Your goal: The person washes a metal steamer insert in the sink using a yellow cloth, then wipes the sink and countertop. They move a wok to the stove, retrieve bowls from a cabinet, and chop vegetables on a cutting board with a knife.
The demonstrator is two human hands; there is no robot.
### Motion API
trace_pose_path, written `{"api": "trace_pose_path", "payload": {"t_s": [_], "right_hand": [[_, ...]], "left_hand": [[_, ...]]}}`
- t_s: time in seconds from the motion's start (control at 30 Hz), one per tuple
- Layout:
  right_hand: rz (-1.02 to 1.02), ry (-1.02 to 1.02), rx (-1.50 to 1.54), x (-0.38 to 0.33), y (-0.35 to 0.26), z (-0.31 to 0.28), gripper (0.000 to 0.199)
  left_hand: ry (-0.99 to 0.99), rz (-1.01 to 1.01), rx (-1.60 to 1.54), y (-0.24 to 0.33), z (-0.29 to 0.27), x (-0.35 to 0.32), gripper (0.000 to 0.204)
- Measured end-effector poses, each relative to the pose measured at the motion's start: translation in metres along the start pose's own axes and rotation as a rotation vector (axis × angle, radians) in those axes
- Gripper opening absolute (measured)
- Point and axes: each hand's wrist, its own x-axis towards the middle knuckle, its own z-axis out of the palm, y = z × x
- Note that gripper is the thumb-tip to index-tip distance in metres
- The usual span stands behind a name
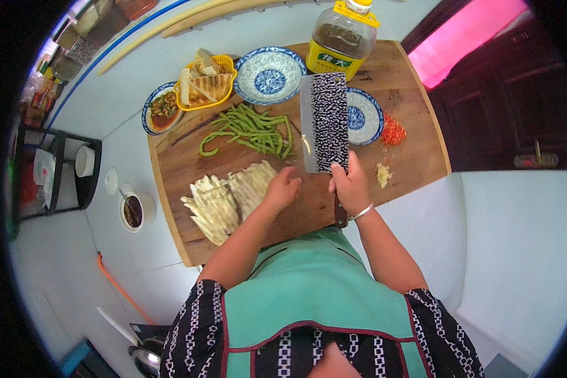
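Observation:
My right hand (pixel 351 186) grips a broad cleaver (pixel 324 123) by its dark handle, blade pointing away from me. The blade's shiny face mirrors my patterned shirt, and a small pale scrap clings to it. My left hand (pixel 283 189), fingers loosely bent and apart, is empty beside a row of pale vegetable strips (pixel 227 200), which look like peeled eggplant. Beyond them a pile of green beans (pixel 252 129) lies on the wooden board (pixel 296 217). Chopped red chili (pixel 394 131) and minced garlic (pixel 383 175) sit in small heaps to the right.
At the far edge stand a yellow basket (pixel 232 82) of bread-like wedges, a blue-and-white plate (pixel 269 50), and an oil jug (pixel 341 41). Another plate (pixel 375 120) is partly behind the cleaver. A sauced dish (pixel 150 126), dark-filled cup (pixel 146 205) and black rack (pixel 60 157) are left.

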Motion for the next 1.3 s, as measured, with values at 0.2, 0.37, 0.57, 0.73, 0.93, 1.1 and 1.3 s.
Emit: {"api": "trace_pose_path", "payload": {"t_s": [0.2,0.37,0.57,0.73,0.93,1.1,1.3], "right_hand": [[-0.018,-0.132,-0.095,0.038,-0.023,-0.068,0.007],[0.014,-0.195,-0.004,0.056,-0.026,-0.079,0.008],[0.029,-0.286,-0.042,0.072,-0.016,-0.054,0.01],[0.049,-0.263,-0.024,0.08,-0.019,-0.037,0.006],[0.061,-0.175,-0.025,0.072,-0.02,-0.026,0.006],[0.071,-0.096,-0.008,0.053,-0.017,-0.036,0.007],[0.073,-0.127,-0.011,0.038,-0.015,-0.053,0.009]], "left_hand": [[-0.053,-0.009,0.097,0.003,0.068,0.066,0.044],[0.324,0.377,1.251,0.07,0.037,0.06,0.058],[0.239,0.224,1.375,0.079,-0.036,0.075,0.063],[0.381,-0.058,1.367,0.074,-0.086,0.082,0.059],[0.562,-0.008,0.15,0.081,-0.084,0.113,0.039],[0.409,-0.257,-0.571,0.111,-0.065,0.14,0.025],[0.345,-0.339,-0.561,0.093,-0.041,0.115,0.024]]}}
